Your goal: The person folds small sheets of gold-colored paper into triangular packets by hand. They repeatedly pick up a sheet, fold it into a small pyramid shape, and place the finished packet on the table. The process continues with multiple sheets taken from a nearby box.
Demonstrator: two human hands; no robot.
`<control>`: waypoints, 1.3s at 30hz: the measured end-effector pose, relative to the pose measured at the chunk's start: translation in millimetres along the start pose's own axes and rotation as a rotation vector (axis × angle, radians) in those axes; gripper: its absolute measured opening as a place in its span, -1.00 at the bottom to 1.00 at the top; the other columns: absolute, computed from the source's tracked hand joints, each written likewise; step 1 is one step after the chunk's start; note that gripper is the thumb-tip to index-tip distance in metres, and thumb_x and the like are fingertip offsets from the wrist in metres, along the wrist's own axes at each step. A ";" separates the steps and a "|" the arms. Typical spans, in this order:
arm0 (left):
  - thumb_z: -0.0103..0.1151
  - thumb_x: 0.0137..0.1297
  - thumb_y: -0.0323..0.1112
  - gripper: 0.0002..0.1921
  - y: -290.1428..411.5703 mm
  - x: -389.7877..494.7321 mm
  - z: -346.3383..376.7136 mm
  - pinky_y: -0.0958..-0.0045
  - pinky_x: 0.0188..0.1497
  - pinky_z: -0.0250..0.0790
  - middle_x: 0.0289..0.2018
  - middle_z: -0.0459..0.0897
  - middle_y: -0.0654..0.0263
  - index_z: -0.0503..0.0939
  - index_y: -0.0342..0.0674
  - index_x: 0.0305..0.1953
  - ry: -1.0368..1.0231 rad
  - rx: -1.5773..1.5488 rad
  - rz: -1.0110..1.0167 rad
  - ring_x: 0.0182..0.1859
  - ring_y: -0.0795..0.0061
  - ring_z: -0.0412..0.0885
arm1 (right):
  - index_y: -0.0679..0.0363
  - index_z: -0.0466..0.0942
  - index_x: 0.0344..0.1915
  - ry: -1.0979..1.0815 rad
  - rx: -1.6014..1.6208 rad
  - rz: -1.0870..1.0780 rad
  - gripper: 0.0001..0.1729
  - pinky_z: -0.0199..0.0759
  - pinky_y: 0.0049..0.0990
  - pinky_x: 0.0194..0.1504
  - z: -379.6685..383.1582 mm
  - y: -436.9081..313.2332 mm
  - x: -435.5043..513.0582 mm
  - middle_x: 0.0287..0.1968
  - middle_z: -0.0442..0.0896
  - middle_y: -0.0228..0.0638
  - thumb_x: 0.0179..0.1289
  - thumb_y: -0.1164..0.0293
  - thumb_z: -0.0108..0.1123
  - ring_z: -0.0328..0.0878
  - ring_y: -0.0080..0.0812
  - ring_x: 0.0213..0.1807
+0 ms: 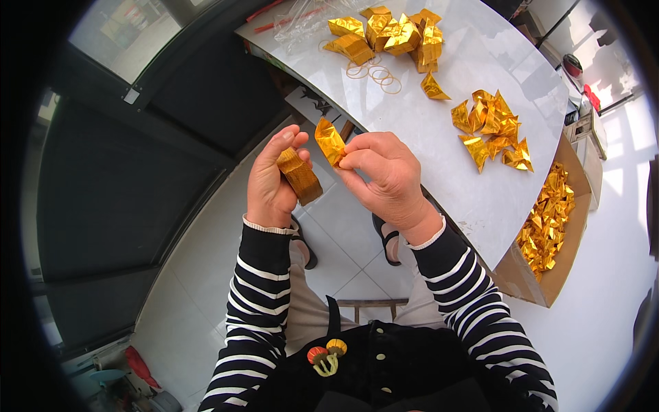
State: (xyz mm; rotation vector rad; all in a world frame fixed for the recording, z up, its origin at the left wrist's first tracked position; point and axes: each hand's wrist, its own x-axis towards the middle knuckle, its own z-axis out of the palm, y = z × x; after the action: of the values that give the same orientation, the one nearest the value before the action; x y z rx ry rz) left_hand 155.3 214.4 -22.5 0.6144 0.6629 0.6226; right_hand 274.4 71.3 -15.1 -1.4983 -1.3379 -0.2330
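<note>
My left hand (275,177) grips a thick stack of folded gold foil paper (301,177), its layered edges turned up towards me. Just to the right, my right hand (386,177) pinches one gold foil paper piece (329,141) by its lower end between thumb and fingertips. That piece is partly opened into a hollow boat-like shape and stands apart from the stack. Both hands are in the air beside the table's near edge, above the tiled floor.
On the white table (432,123) lie bundled gold foil stacks (396,36), loose rubber bands (378,74), clear plastic wrapping (309,20) and a heap of opened gold foil pieces (491,121). Below its right edge, a cardboard box (569,247) holds many more pieces (548,221).
</note>
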 end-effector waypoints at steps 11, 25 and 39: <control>0.04 0.20 -0.62 -0.73 -5.5 1.6 -0.4 0.36 -0.17 0.56 -0.21 0.64 0.20 0.52 -0.32 -0.05 -0.129 -0.142 -0.066 -0.30 0.45 0.62 | 0.16 0.53 -0.25 0.511 -0.280 -0.056 -0.65 0.37 -0.40 -0.04 -39.2 0.5 18.7 -0.10 0.60 -0.30 -0.06 0.51 0.49 0.49 -0.29 -0.07; -0.01 0.24 -0.61 -0.76 -11.0 2.1 -3.1 0.32 -0.07 0.55 -0.21 0.64 0.18 0.53 -0.32 -0.07 -0.282 -0.230 -0.110 -0.20 0.37 0.62 | 0.26 0.60 -0.33 -0.212 0.953 0.964 -0.86 0.33 -0.63 -0.24 6.7 -6.0 -3.3 -0.38 0.58 -0.51 0.18 0.43 0.35 0.44 -0.68 -0.29; 0.10 0.28 -0.46 -0.91 0.9 -7.9 6.5 0.48 -0.17 0.49 -0.34 0.64 0.24 0.57 -0.27 -0.22 -0.035 0.023 -0.047 -0.31 0.44 0.61 | 0.21 0.57 -0.41 0.163 0.065 0.184 -0.87 0.42 -0.53 -0.23 8.8 2.3 -1.9 -0.35 0.62 -0.35 0.00 0.61 0.33 0.54 -0.44 -0.33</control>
State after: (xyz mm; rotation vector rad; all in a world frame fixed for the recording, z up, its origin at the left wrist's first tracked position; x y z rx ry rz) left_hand 154.7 207.5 -15.0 0.6283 0.6511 0.5604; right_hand 271.5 77.4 -21.4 -1.5043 -1.0621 -0.1875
